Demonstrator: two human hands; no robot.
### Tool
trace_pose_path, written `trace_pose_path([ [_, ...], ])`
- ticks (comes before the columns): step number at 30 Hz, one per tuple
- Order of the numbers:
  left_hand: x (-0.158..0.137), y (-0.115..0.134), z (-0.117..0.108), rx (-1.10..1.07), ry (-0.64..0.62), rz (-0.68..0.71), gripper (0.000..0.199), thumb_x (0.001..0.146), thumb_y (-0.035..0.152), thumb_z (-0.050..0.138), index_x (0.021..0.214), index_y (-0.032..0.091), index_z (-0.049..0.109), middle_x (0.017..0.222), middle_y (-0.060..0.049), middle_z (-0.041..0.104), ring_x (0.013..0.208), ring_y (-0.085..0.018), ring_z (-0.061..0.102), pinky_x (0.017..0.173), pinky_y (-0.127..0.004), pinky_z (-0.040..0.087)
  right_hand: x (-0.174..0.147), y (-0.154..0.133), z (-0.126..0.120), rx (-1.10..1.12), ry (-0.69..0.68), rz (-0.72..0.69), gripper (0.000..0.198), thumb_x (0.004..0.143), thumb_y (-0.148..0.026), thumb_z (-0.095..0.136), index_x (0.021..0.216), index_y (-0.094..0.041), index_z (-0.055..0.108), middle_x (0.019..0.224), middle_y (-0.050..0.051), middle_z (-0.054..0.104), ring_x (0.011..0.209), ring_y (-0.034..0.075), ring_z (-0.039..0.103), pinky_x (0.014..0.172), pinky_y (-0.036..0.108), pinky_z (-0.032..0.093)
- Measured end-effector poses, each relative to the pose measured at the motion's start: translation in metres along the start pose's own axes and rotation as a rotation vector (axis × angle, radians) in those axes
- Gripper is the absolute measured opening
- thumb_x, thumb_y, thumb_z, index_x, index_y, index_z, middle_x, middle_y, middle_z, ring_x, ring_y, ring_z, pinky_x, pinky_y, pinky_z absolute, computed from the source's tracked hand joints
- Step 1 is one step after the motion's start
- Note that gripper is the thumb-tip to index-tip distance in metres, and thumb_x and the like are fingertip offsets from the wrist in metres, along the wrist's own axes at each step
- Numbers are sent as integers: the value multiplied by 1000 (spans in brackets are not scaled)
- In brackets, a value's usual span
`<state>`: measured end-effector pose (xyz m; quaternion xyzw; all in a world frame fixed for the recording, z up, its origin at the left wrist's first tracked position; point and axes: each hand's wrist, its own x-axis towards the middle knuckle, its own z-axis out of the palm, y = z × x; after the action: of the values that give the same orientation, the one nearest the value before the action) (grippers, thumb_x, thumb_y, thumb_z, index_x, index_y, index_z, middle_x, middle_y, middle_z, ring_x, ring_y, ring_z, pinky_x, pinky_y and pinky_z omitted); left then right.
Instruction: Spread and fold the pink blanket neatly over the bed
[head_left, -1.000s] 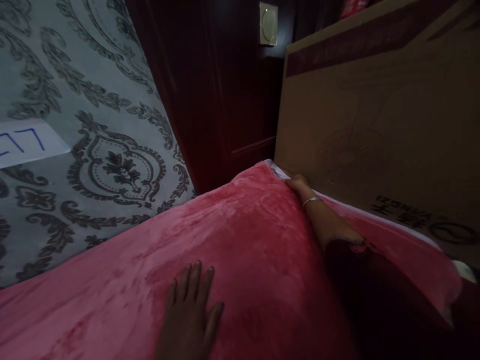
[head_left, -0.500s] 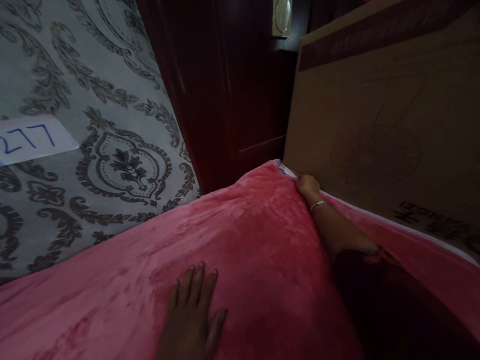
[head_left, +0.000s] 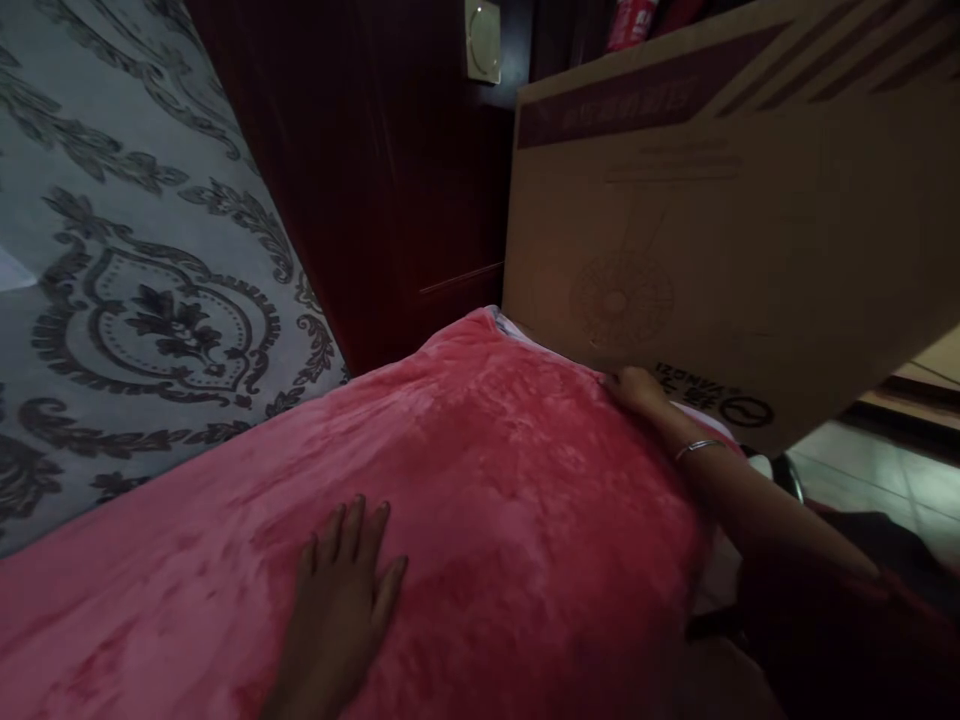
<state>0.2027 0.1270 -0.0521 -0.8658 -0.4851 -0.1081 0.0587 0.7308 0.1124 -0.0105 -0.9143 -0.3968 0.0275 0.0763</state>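
Observation:
A pink plush blanket covers the raised surface before me, with a whitish strip showing along its right edge near the far corner. My left hand lies flat on the blanket at the lower middle, fingers stretched out and thumb apart. At the right edge is my right hand, its fingers closed on the blanket's border; the fingertips are partly hidden. A thin silver bangle circles the right wrist.
A large cardboard box stands close along the right side. Dark red wood panelling rises behind the far corner, bearing a pale plate. Patterned wallpaper borders the left. Tiled floor shows at far right.
My right hand has moved along the blanket's edge, away from the far corner and nearer to me. The blanket's right side now hangs down there. The view has turned right; my left hand stays flat.

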Motion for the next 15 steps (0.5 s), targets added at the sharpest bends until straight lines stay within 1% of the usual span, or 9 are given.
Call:
trace_pose_path([
  [3,2,-1,-2,-3,-8,18,62,96,51,44,150,24,56,160,-14,48,148,-38,41,118,-62,33,-16,9,4,-63,56,-8,41,106,-34,43,128,-13,71,125,21,71,117,30,68,90,32,51],
  [8,5,1,-8,26,-49,26,63,97,49,42,152,22,53,161,-16,45,151,-38,37,118,-62,32,-22,6,7,-71,59,-20,42,107,-34,39,129,-14,69,127,20,70,119,29,67,92,33,49],
  [12,7,6,-13,29,-55,21,62,98,47,43,153,20,51,161,-16,44,151,-39,37,118,-62,33,-31,5,-1,-65,51,-11,42,107,-32,38,130,-14,68,126,20,70,116,27,67,92,32,48],
  [15,7,10,-17,24,-47,21,61,99,46,43,153,19,51,160,-18,45,150,-40,38,117,-61,34,-52,7,-10,-66,54,0,47,106,-28,32,133,-9,66,127,24,68,116,30,66,93,37,48],
])
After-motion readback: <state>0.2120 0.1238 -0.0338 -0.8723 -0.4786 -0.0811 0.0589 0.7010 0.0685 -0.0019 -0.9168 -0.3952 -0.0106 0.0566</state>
